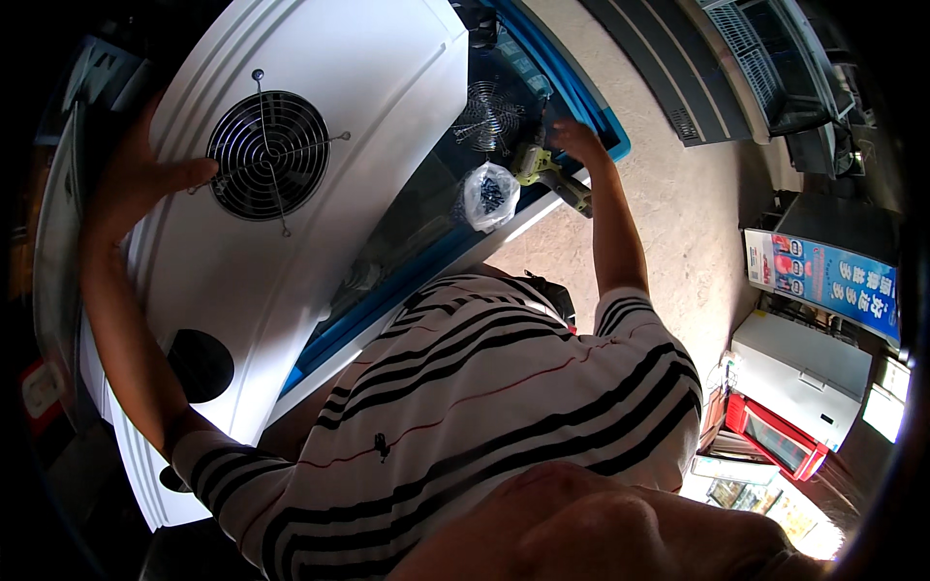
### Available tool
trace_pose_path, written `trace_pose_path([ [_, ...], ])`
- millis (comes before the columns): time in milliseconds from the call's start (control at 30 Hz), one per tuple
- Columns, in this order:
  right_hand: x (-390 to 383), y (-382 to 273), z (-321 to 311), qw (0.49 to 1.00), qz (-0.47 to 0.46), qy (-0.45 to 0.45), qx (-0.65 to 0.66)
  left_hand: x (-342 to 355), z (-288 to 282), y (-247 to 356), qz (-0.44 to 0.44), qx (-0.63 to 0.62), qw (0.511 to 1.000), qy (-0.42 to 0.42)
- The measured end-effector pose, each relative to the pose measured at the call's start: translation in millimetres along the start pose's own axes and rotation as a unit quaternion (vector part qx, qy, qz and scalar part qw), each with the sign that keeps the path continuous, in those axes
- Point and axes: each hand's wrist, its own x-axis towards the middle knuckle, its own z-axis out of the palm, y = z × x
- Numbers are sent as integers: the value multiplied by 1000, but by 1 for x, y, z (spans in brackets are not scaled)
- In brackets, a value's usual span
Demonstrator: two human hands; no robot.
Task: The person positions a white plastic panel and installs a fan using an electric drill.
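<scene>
A large white panel (378, 68) stands tilted at my left, with a round black wire fan guard (268, 155) over one opening. My left hand (155, 179) grips the panel's left edge, its thumb across the face beside the guard; the other fingers are mostly hidden in shadow. My right hand (579, 141) is over the blue-framed glass top (605, 126), fingers slightly apart, nothing visible in them. Just beside it lies a yellow-green cordless drill (535, 165). A clear plastic bag of small dark screws (489, 197) and loose wire fan guards (492, 114) rest close by on the glass.
Another round hole (201, 366) opens lower in the panel. Concrete floor (668, 203) stretches to the right. Beyond it stand a dark ribbed panel (668, 68), a cabinet with a blue printed side (833, 276), a white chest (804, 363) and a red-framed unit (775, 436).
</scene>
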Motion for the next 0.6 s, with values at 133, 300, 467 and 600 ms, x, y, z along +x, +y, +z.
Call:
trace_pose_path([
  [133, -82, -12, 17, 998, -7, -62, -25, -1, 0, 9, -15, -6, 1000, -9],
  [300, -106, -30, 57, 965, 10, 144, -220, -2, 0, 13, 2, 0, 1000, 1],
  [467, -104, -19, 72, 948, 3, 220, -230, -4, 2, 17, -40, -18, 999, -24],
  [600, -111, -21, 72, 932, -27, 291, -215, -1, 0, 15, -5, -31, 998, -60],
])
